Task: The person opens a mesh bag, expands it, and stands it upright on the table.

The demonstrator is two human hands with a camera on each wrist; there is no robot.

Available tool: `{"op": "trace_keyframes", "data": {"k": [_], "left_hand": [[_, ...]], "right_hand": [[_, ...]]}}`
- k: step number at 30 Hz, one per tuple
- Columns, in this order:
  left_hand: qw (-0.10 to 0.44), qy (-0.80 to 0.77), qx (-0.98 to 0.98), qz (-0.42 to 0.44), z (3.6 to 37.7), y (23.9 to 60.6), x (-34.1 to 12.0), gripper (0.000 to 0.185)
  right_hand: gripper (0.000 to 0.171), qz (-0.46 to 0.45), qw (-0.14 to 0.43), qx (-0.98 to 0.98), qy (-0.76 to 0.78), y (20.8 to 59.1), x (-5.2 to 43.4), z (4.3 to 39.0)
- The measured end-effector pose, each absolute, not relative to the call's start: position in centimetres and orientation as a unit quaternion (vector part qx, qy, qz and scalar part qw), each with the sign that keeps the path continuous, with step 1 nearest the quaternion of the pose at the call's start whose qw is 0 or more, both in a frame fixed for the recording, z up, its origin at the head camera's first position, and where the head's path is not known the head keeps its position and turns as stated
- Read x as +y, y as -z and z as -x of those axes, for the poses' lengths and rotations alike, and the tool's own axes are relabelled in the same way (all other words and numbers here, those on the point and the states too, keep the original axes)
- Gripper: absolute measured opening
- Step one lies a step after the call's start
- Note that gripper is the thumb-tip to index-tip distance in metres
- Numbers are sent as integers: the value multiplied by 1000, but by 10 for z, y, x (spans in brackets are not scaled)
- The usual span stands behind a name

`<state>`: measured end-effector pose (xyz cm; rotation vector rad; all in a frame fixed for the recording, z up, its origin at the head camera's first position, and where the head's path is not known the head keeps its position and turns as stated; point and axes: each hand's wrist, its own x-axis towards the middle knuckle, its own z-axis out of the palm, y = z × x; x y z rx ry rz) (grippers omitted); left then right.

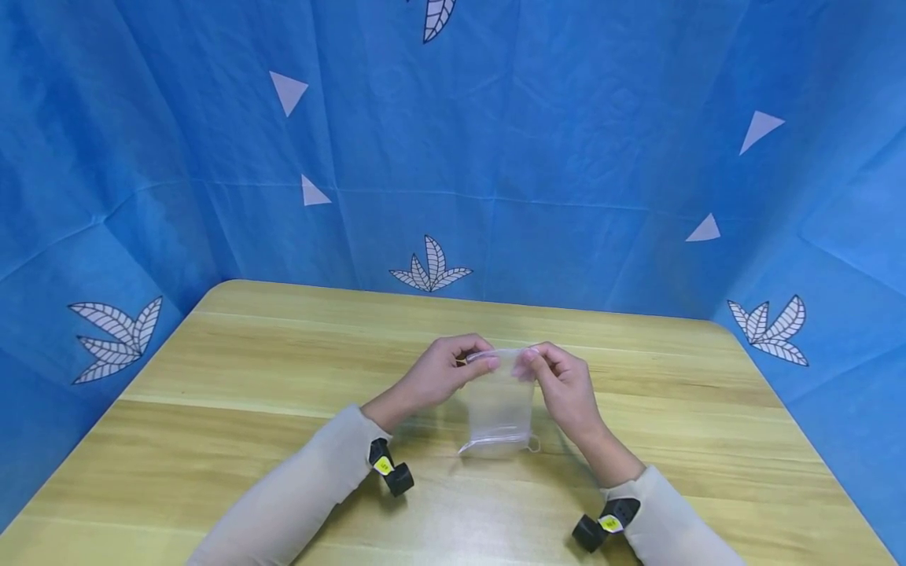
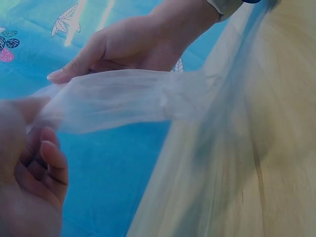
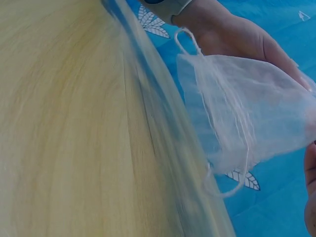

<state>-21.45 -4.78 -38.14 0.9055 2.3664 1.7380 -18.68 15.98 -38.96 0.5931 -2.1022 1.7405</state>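
A sheer white drawstring pouch (image 1: 499,401) hangs between my two hands over the table. My left hand (image 1: 442,369) pinches one top corner of it between thumb and fingers. At the opposite top corner my right hand (image 1: 569,389) pinches the same edge, thumb toward me. The pouch's gathered end points down, and a thin cord loop (image 1: 534,444) sticks out at its lower right. In the right wrist view, white drawstring (image 3: 242,121) runs across that end, with loops out both sides. The cloth looks flat and see-through.
The light wooden table (image 1: 233,369) stretches around the hands. A blue curtain (image 1: 566,157) with white leaf and triangle prints hangs behind it and along both sides. Black straps with small cameras (image 1: 399,479) sit on both wrists, over pale sleeves (image 1: 304,479).
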Motion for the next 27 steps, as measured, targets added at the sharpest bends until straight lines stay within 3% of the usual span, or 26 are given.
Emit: {"op": "trace_keyframes", "data": {"k": [7,14,20,27], "left_hand": [[7,-576,764,-293,215,383,-47,12],[-14,-594,755,-277,217,386,-47,12],[-23,-601,756,-261,217,387,-47,14],[-48,-586,765,-263,216,387,-45,12]], "right_hand": [[6,-232,179,-717,-633,390,159,188],[21,-223,225,-711,-628,388,156,187],[18,-222,274,-729,-587,379,151,180],[20,-263,284,-754,-531,366,145,168]]}}
